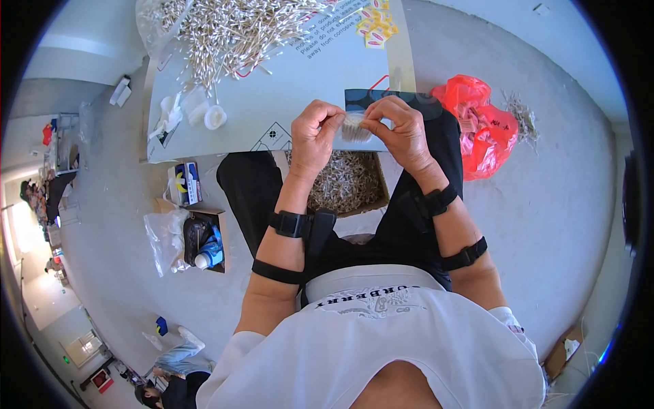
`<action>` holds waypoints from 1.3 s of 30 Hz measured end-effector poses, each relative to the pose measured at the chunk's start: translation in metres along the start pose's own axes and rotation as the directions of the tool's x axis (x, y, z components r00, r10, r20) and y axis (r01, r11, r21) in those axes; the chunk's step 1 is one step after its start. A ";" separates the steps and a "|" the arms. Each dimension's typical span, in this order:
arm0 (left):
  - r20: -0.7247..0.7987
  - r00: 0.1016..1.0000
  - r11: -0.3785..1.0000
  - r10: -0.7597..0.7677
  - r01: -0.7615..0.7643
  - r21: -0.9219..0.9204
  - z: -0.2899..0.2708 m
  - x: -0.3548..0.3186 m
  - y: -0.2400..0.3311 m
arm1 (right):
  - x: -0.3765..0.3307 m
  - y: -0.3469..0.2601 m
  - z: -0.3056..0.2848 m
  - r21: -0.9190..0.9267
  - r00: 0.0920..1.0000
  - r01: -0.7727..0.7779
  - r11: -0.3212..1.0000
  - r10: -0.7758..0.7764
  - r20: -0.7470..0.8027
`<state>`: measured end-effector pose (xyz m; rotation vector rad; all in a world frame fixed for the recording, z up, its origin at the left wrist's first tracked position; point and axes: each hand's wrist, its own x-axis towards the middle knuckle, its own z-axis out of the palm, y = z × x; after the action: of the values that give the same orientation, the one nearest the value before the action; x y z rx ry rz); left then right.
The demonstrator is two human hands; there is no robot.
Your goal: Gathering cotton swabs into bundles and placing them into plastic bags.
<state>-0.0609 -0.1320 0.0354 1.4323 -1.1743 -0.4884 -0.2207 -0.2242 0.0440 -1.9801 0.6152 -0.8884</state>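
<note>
Between my hands, at the table's near edge, is a small clear tub (355,131) that looks packed with upright cotton swabs. My left hand (316,136) pinches its left upper side with thumb and forefinger. From the other side, the thumb and fingers of my right hand (400,133) close on the rim. Whether a lid or film lies over the top is too small to tell. Below my hands, between my legs, a cardboard box (383,178) holds many loose swabs. A large heap of cotton swabs (231,34) covers the far left of the table (300,92).
A white round tub (215,118) lies beside crumpled white plastic (168,114) on the table's left. Yellow labels (376,27) lie far right. On the floor stand a red plastic bag (490,143), right, and an open carton (219,235) with a bottle, left. A person (174,382) is lower left.
</note>
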 end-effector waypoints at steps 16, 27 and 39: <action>-0.051 0.986 0.968 0.160 -0.146 0.206 0.021 -0.004 -0.001 | 0.006 0.002 0.015 -0.039 0.999 0.040 0.998 -0.039 0.021; -0.136 0.978 0.978 0.156 -0.134 0.160 0.024 -0.005 -0.004 | 0.007 0.006 0.006 -0.180 0.984 0.150 0.972 -0.165 -0.074; -0.122 0.985 0.981 0.122 -0.101 0.166 0.020 -0.003 -0.004 | 0.003 0.008 -0.016 -0.247 0.991 0.116 0.962 -0.128 -0.033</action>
<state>-0.0774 -0.1402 0.0258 1.5008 -1.2010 -0.2219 -0.2318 -0.2382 0.0441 -2.2434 0.6626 -0.9763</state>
